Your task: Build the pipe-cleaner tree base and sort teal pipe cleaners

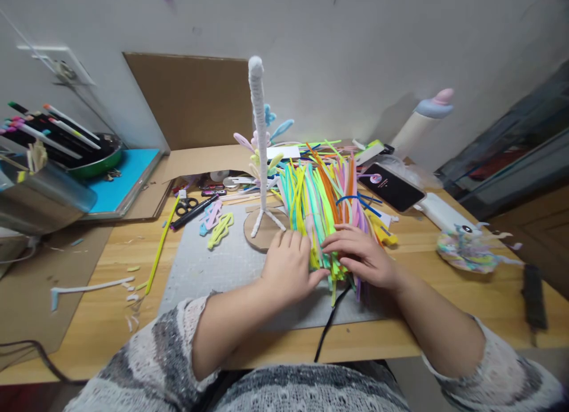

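A large bundle of multicoloured pipe cleaners (pixel 311 198) lies on the grey cutting mat (pixel 240 287). My left hand (pixel 291 264) rests at the bundle's left edge, fingers bent forward by the cardboard disc (pixel 255 237) and thumb stretched toward the bundle. From the right, my right hand (pixel 362 255) lies over the pipe cleaners with its fingers apart. Behind my left hand a white wrapped stem (pixel 258 121) stands upright on splayed legs on the disc. Pastel blue, pink and yellow fuzzy petals (pixel 267 139) show behind the stem. What lies under my palms is hidden.
Scissors (pixel 186 206), a dark marker (pixel 195 211) and bent pipe-cleaner shapes (pixel 220 229) lie left of the disc. A phone (pixel 393 187), a white power bank (pixel 444 213) and a colourful fuzzy piece (pixel 466 249) are right. A black cable (pixel 331 323) crosses the front edge.
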`<state>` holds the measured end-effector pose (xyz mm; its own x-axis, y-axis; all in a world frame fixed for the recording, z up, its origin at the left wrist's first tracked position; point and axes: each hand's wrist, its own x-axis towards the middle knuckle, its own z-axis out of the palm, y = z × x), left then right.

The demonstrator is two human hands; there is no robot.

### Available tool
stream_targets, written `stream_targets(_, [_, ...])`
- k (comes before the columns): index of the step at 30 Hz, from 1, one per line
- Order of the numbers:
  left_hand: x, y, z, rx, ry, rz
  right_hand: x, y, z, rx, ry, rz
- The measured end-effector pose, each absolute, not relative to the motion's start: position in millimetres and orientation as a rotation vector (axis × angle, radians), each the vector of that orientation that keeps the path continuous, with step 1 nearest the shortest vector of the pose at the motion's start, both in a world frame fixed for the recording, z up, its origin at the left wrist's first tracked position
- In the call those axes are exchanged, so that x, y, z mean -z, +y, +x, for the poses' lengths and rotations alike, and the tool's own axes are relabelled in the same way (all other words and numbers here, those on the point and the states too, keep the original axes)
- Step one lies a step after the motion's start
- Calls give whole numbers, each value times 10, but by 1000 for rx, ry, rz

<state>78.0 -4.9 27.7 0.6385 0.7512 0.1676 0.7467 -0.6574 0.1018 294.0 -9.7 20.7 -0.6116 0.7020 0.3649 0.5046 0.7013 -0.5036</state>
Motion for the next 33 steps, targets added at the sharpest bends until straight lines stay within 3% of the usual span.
stream_targets(6, [-200, 86, 762, -318, 832, 2887, -198, -140, 2897, -482, -2440, -807])
stream_targets(11, [-168, 53, 765, -303, 1007, 2844, -155, -125, 2895, -338, -2178, -959])
stream_targets(19, [-128, -70, 796, -155, 1140, 2958, -201, -78, 2855, -235, -2442, -1064])
stream_targets(33, [-362, -193, 747, 373, 1110, 2956, -192, -95, 2919, -482, -2314, -939])
